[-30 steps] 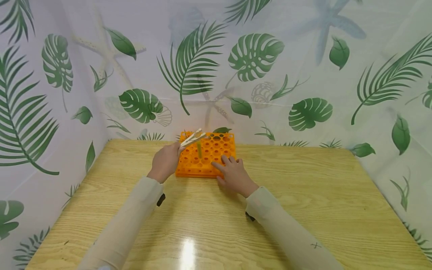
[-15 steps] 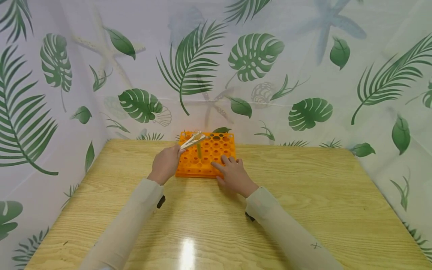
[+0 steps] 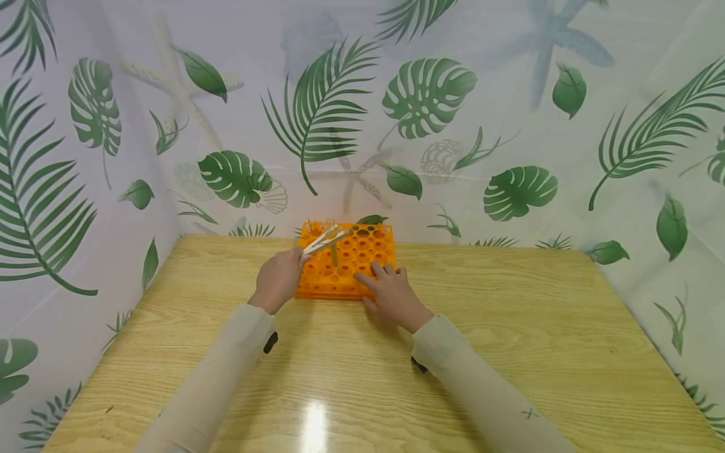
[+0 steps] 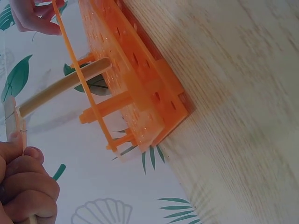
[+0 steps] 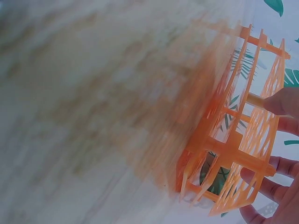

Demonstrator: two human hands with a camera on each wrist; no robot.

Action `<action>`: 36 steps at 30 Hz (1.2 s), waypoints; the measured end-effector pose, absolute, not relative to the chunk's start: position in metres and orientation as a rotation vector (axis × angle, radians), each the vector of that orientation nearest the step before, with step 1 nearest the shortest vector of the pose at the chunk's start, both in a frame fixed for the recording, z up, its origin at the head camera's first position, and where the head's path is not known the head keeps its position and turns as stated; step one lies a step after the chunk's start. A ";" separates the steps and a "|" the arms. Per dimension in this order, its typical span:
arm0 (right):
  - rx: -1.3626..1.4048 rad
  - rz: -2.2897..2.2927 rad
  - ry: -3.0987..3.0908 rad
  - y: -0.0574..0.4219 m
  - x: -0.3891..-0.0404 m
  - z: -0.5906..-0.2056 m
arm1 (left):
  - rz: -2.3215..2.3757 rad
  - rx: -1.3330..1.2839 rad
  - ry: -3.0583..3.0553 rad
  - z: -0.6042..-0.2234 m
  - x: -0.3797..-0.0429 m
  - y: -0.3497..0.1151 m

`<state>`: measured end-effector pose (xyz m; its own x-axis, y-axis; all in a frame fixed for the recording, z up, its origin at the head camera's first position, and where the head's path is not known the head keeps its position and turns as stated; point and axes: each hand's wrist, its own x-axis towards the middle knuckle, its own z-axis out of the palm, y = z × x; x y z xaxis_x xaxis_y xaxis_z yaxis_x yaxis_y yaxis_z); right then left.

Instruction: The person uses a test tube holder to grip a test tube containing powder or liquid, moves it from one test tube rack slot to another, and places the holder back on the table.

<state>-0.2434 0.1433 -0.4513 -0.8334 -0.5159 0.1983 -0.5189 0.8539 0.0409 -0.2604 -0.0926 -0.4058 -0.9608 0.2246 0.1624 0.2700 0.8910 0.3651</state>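
My left hand (image 3: 277, 280) grips a pale wooden test tube clamp (image 3: 318, 245), its prongs reaching right over the rack. In the left wrist view, the prongs of the clamp (image 4: 11, 119) lie at the upper end of a test tube (image 4: 56, 88) with yellowish contents. That tube passes down through the top plate of an orange test tube rack (image 3: 368, 245). On the rack's front right corner, my right hand (image 3: 396, 296) holds the frame, index finger laid along the top. The right wrist view has its fingers (image 5: 261, 184) around the end of the rack (image 5: 210, 144).
The rack stands near the back edge of a wood-grain table (image 3: 510, 327). Behind it hangs a white cloth (image 3: 351, 145) printed with green leaves. Light glares off the table (image 3: 314, 428) near the front.
The clamp in my left hand has dipped slightly against the tube, and the tube's clear top now shows above it. My right hand and the rack stay put.
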 end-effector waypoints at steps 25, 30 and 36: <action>0.798 0.012 -2.810 0.143 -0.241 -0.451 | -0.642 -0.379 -2.958 -0.416 -0.258 -0.093; 0.796 0.012 -2.813 0.143 -0.241 -0.449 | -0.641 -0.378 -2.958 -0.418 -0.257 -0.092; 0.799 0.015 -2.806 0.143 -0.240 -0.448 | -0.639 -0.388 -2.958 -0.420 -0.256 -0.092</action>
<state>-0.2400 0.1427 -0.4482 -0.8268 -0.5190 0.2168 -0.5213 0.8518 0.0511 -0.2561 -0.0916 -0.4203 -0.9636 0.2271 0.1413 0.2652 0.8802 0.3937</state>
